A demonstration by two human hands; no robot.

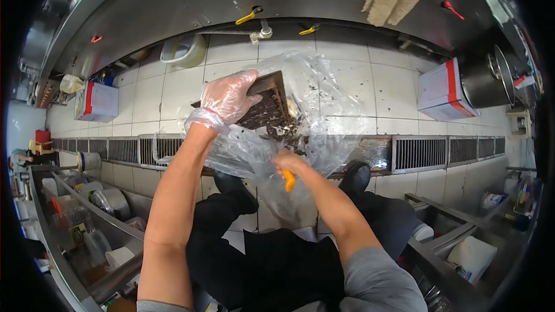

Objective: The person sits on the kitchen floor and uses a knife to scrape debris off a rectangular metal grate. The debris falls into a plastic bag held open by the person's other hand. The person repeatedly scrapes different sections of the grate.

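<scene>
My left hand, in a clear plastic glove, grips a dark, grimy tray-like piece and holds it tilted over a clear plastic bag spread on the tiled floor. Bare, my right hand is closed around the orange handle of a tool whose pale blade end points toward the tray's lower edge. Dark crumbly debris lies in a heap at that edge, with lighter flakes among it. The tool's exact kind cannot be told.
A metal floor grating runs crosswise under the bag. Boxes with red edges stand left and right, a dark pot beside the right one. A plastic tub sits under the steel counter. Shelves with containers flank me.
</scene>
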